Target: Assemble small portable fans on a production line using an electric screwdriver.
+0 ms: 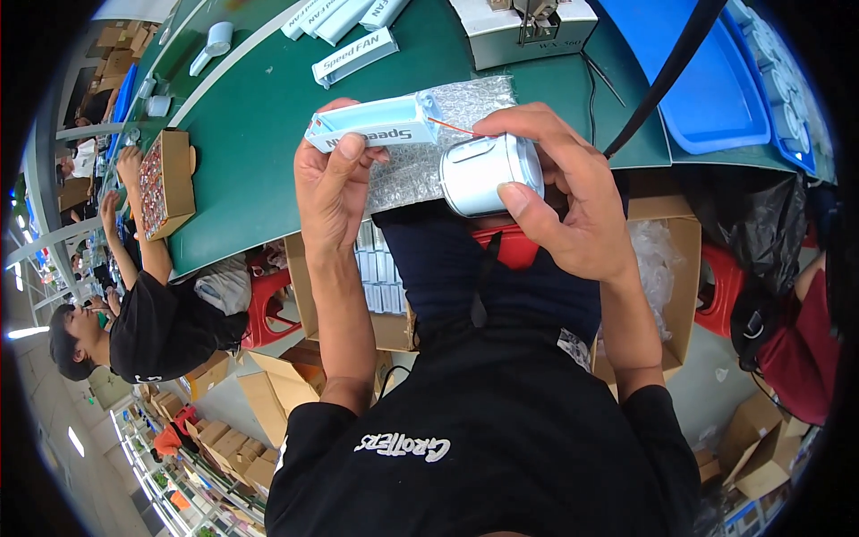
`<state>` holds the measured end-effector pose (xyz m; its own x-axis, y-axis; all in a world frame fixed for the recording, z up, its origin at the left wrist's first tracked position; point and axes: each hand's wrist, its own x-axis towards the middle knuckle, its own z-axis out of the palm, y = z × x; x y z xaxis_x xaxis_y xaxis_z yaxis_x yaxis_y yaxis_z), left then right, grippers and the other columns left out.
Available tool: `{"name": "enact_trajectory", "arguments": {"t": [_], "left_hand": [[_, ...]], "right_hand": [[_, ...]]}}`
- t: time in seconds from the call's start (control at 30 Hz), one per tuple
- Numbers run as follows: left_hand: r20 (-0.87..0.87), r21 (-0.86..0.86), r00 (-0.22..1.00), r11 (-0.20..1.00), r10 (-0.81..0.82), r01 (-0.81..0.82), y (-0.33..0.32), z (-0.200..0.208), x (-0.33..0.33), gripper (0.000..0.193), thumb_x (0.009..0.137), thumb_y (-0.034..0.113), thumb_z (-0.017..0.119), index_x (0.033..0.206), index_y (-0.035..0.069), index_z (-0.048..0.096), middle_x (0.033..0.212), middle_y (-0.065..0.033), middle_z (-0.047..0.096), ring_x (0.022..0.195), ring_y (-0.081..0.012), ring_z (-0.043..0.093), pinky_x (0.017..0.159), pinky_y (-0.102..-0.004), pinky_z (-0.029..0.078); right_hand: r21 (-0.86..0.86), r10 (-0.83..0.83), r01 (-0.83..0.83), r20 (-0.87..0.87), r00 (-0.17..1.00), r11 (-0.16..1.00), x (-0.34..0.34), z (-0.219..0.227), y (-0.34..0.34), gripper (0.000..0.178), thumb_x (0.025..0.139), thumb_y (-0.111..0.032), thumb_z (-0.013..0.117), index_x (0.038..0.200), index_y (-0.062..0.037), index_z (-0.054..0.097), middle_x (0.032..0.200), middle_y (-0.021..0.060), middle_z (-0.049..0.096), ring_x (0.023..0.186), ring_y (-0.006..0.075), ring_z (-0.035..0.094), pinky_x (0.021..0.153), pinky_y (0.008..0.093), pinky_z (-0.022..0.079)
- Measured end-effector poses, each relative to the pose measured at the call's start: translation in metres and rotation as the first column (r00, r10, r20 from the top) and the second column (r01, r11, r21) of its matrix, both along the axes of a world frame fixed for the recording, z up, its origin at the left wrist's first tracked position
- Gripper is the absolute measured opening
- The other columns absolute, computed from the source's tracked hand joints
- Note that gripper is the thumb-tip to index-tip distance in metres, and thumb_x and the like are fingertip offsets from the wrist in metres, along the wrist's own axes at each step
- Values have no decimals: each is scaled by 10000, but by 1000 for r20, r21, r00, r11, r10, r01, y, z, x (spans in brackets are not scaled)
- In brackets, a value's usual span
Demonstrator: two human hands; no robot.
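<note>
1. White-blue plastic fills both grips on my feed: the left hand (335, 179) pinches a hollow, box-shaped bar (394, 111) between thumb and fingers; the right hand (580, 197) curls around one smooth, round drum (483, 174).
2. One thin orange wire (450, 127) spans the gap between them, near the table's front edge.
3. Crinkly, silvery sheet (403, 183) lies beneath; I see green table (255, 116) stretching leftward.
4. One spare bar (355, 59) rests beyond the left hand, with at least three bunched bars (335, 20) behind.
5. Rightward sits a round-cornered blue tray (707, 76).
</note>
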<state>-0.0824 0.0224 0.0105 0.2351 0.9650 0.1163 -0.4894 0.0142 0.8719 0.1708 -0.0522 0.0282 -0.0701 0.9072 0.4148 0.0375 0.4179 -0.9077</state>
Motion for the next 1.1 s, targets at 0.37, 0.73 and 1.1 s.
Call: {"name": "enact_trajectory", "arguments": {"t": [0.37,0.73,1.1], "left_hand": [[-225,117,971,987,-83,111,9,30,-6,420,909,113,812,1255,-37,629,1099,-108,703,939,-181,686,796,-324,582],[-819,557,534,511,208,655,43,100,45,437,710,19,658,1145,36,615,1025,-93,619,955,-251,637,870,-350,505],[-575,434,769,901,278,-1,-10,1,75,820,704,193,918,1400,36,513,1268,-147,577,1194,-298,606,1002,-415,519]], "right_hand": [[-18,28,-25,168,985,1000,1,15,-7,515,849,-66,738,1340,9,602,1267,149,626,931,239,678,765,327,562],[277,-400,295,518,756,915,-15,-5,9,612,781,-179,889,1266,-13,554,1294,156,579,1090,423,645,894,475,548],[125,-201,169,312,929,978,7,16,58,409,827,-243,866,1128,-11,716,1070,107,752,869,215,708,740,330,564]]}}
